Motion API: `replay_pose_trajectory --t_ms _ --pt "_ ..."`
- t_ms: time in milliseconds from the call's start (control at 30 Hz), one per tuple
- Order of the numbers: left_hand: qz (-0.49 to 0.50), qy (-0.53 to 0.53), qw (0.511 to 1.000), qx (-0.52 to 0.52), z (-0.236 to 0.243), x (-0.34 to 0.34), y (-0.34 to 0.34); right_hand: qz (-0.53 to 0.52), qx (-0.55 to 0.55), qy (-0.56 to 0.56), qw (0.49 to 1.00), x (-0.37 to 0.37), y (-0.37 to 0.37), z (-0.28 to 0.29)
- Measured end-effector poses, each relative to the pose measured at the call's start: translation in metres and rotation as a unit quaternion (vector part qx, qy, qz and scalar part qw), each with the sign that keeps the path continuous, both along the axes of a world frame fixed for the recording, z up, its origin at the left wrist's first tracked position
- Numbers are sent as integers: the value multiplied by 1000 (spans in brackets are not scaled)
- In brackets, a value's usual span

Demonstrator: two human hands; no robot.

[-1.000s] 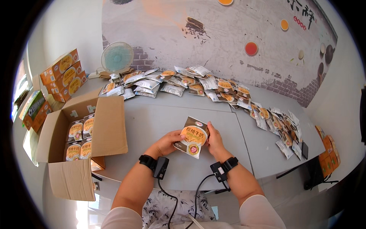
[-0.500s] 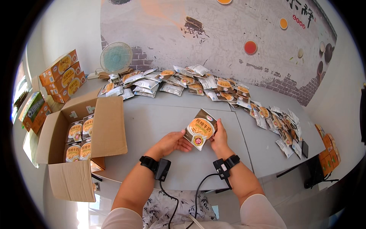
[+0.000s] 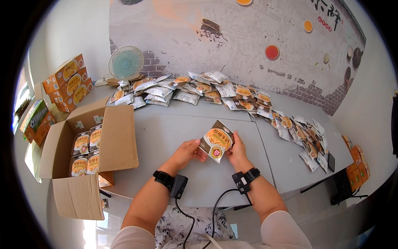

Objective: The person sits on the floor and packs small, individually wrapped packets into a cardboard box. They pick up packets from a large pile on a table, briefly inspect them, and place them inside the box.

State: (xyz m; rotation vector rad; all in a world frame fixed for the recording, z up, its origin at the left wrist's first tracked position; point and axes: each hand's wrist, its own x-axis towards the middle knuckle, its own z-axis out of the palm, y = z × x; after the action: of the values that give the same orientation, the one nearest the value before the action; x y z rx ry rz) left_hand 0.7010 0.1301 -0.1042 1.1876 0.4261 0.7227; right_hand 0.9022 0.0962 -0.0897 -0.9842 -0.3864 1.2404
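From my remote station I view a grey table (image 3: 166, 128) as the main work surface. At its left edge I locate an open cardboard carton (image 3: 118, 137), flaps folded outward; inside, four brown-and-orange pouches (image 3: 81, 143) show in a two-by-two layout, printed faces toward me, and I cannot determine how deep the contents go. Along the far edge lies a long heap of loose pouches (image 3: 192, 96), printed and silvery sides mixed, continuing to the right end. Behind the carton stand stacked orange boxes (image 3: 68, 83); I cannot see their contents. A pale fan (image 3: 126, 62) stands beside the heap. The right hand (image 3: 237, 153) is closed on the right edge of one packet (image 3: 217, 141), pinching it. The left hand (image 3: 186, 153) has its thumb at the packet's left edge and fingers partly curled beneath; I cannot tell whether it grips. The packet is above the table's near middle, tilted, printed face up. A flat dark slab (image 3: 331, 162) lies at the heap's right end.
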Motion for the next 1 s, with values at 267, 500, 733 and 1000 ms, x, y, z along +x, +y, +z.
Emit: replay_pose_trajectory --t_ms 267,500,733,1000 --pt "-40 -8 999 4 6 -3 -2 38 14 10 999 12 4 -11" --pt "-84 39 995 -32 16 -12 -6 68 8 25 997 13 5 -8" --pt "-57 12 997 -59 21 -11 -9 108 16 -1 994 7 0 -5" --pt "-35 27 996 -75 6 -5 -9 136 15 -88 987 0 1 -11"
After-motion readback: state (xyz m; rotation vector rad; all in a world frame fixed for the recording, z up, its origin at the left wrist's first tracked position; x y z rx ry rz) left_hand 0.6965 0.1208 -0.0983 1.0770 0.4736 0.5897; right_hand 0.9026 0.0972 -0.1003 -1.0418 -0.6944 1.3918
